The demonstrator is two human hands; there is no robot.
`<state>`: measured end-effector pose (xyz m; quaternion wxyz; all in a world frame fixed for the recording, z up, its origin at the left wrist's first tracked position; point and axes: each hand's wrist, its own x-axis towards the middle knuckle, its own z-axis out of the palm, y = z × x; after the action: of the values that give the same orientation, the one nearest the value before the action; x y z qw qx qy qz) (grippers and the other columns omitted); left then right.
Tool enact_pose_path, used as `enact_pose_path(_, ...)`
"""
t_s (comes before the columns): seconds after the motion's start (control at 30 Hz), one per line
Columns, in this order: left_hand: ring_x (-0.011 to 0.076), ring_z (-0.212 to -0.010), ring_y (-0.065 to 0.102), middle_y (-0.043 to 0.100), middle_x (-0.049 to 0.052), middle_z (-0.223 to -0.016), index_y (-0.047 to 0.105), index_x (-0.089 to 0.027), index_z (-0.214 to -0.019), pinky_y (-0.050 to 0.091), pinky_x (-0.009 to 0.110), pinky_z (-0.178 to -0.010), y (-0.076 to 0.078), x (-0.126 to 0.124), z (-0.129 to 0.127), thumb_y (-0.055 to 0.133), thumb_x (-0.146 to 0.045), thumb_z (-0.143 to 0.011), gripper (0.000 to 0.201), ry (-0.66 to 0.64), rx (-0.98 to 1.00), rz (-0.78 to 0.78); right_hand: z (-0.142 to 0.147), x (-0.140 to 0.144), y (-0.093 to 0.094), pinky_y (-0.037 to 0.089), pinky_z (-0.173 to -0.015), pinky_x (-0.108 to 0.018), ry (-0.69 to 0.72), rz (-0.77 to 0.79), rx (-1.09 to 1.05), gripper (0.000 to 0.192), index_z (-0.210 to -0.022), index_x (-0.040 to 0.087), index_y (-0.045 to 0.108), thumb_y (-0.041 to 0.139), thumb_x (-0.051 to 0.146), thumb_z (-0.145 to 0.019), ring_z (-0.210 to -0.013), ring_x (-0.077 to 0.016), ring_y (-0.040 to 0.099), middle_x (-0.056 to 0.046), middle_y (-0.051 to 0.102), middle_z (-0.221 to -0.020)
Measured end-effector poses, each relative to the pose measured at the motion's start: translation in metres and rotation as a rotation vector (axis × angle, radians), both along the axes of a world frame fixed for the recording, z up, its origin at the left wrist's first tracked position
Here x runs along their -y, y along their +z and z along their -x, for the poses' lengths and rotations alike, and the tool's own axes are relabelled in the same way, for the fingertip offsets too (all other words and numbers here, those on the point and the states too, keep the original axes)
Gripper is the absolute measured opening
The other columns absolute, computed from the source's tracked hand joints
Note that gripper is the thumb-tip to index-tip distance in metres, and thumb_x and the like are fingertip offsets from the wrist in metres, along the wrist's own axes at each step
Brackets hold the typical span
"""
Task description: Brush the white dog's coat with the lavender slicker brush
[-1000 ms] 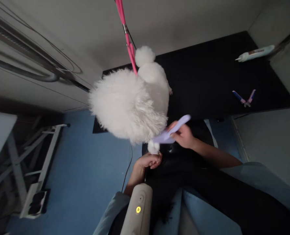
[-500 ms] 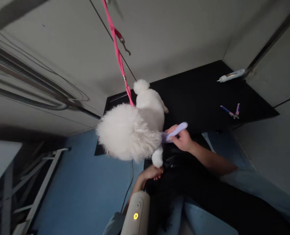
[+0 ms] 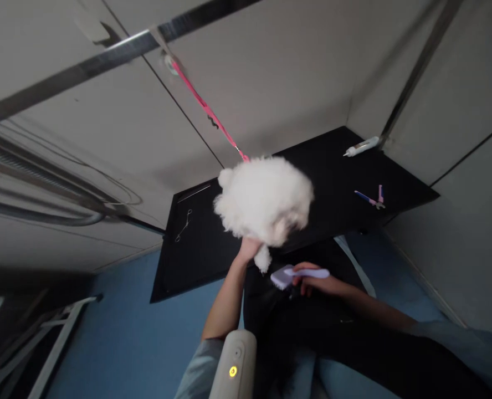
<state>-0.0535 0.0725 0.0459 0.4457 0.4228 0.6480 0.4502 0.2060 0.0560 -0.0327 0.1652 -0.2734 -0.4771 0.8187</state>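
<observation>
A white fluffy dog (image 3: 266,199) stands on the black grooming table with a pink lead (image 3: 208,111) running up from its neck. Its big round head hides most of its body, and one front leg (image 3: 263,259) hangs near the table's front edge. My left hand (image 3: 250,249) reaches up beneath the head beside that leg, its fingers hidden in or behind the fur. In my right hand (image 3: 312,277) is a lilac slicker brush (image 3: 282,276), gripped by the handle. The brush head sits in front of my black apron, apart from the dog.
Scissors (image 3: 183,226) and a thin metal comb (image 3: 194,193) lie at the table's left end. Blue-and-pink nail clippers (image 3: 373,200) and a white bottle (image 3: 361,146) rest toward the right end. A metal bar (image 3: 117,58) crosses above the black table (image 3: 204,257).
The dog's head has swung right and now faces my right side. My left hand rose from the paw to beneath the head. The brush came away from the fur, lower and toward me.
</observation>
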Motion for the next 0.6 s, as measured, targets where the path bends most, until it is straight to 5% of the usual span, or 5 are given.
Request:
enact_pose_path(0.1, 0.0314, -0.113, 0.062, 0.07, 0.014, -0.117, 0.064, -0.011, -0.112, 0.05, 0.041, -0.097, 0.014, -0.015, -0.009, 0.089, -0.035, -0.057, 0.065, 0.003, 0.06, -0.06, 0.006, 0.007, 0.003, 0.048, -0.051, -0.023, 0.174, -0.04, -0.03, 0.037, -0.102, 0.017, 0.068, 0.07, 0.046, -0.078, -0.061, -0.0136, 0.067, -0.006, 0.075, -0.089)
enact_pose_path(0.17, 0.0298, -0.1, 0.067, 0.073, 0.013, -0.105, 0.066, -0.011, -0.107, 0.053, 0.038, -0.087, 0.027, -0.018, -0.013, 0.089, -0.034, -0.051, 0.066, -0.057, 0.118, -0.028, 0.022, -0.008, 0.01, 0.049, -0.056, -0.025, 0.179, -0.218, 0.024, 0.028, -0.093, 0.017, 0.069, 0.061, 0.042, -0.086, -0.062, -0.0137, 0.064, -0.005, 0.075, -0.084)
enact_pose_path(0.3, 0.0248, -0.085, 0.07, 0.076, 0.011, -0.093, 0.069, -0.01, -0.101, 0.054, 0.032, -0.078, 0.051, -0.021, -0.018, 0.088, -0.032, -0.052, 0.057, -0.154, 0.157, 0.067, 0.052, -0.052, 0.016, 0.051, -0.088, -0.032, -0.155, -0.735, 0.239, 0.017, -0.098, 0.02, 0.07, 0.056, 0.018, -0.087, -0.09, -0.0176, 0.066, -0.005, 0.074, -0.099)
enact_pose_path(0.47, 0.0228, -0.074, 0.069, 0.076, 0.01, -0.083, 0.07, -0.01, -0.095, 0.054, 0.03, -0.069, 0.075, -0.026, -0.021, 0.09, -0.034, -0.053, 0.052, -0.177, 0.173, 0.143, 0.066, -0.063, 0.004, 0.053, -0.085, -0.03, -0.24, -0.668, 0.483, 0.032, -0.114, 0.019, 0.066, 0.044, 0.012, -0.091, -0.082, -0.0162, 0.068, -0.003, 0.073, -0.091)
enact_pose_path(0.6, 0.0188, -0.063, 0.065, 0.075, 0.01, -0.076, 0.071, -0.009, -0.09, 0.05, 0.027, -0.059, 0.089, -0.03, -0.021, 0.089, -0.034, -0.052, 0.049, -0.174, 0.12, 0.205, 0.074, -0.059, 0.013, 0.05, -0.097, -0.033, -0.099, -0.934, 0.693, 0.038, -0.129, 0.026, 0.06, 0.038, 0.019, -0.098, -0.113, -0.02, 0.066, -0.008, 0.066, -0.128)
